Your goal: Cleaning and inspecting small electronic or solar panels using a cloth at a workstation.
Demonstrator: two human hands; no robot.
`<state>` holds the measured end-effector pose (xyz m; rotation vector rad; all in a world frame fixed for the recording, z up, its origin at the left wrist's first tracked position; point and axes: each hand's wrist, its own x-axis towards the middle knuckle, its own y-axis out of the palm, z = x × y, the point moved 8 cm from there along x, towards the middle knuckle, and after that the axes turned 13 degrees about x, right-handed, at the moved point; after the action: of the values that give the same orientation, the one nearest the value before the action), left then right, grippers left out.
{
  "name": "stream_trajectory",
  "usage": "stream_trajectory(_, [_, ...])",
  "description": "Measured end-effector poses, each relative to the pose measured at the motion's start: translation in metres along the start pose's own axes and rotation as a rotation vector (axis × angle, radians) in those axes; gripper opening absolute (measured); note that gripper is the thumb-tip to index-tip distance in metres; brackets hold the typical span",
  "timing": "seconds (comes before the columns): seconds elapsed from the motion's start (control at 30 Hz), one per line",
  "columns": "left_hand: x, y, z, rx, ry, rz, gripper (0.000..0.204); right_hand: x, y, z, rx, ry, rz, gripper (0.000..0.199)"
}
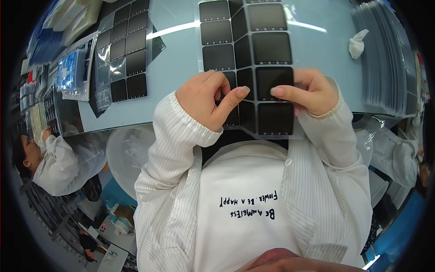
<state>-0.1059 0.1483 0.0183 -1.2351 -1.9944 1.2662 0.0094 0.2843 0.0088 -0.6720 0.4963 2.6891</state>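
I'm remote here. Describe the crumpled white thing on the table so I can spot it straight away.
Start at the pale blue table and look to its far right. The crumpled white wipe lies just left of the grey sheet stack. It is the only soft, white, bunched thing among flat dark squares.

A person in a white pinstriped coat works at a pale blue table [181,77], seen from above. Both hands rest on a clear sheet of black square panels [253,50] that runs from the near table edge toward the far side. The left hand [206,99] curls on the sheet's left part, thumb stretched right. The right hand [312,93] grips the right edge, thumb pressed on a black square. A second sheet of black squares [127,50] lies at far left. A crumpled white wipe [358,44] sits far right, beside a stack of clear sheets [385,63]. A co-worker [50,158] in white sits at left.
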Motion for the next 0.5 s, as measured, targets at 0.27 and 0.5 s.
stream_trajectory(0.27, [0.006, 0.004, 0.003, -0.108, -0.070, 0.104, 0.042, 0.026, 0.011, -0.019, 0.013, -0.054, 0.159, 0.021])
stream_trajectory(0.5, [0.009, 0.005, 0.008, -0.088, -0.103, 0.084, 0.042, 0.025, 0.001, -0.026, -0.226, 0.023, 0.090, 0.021])
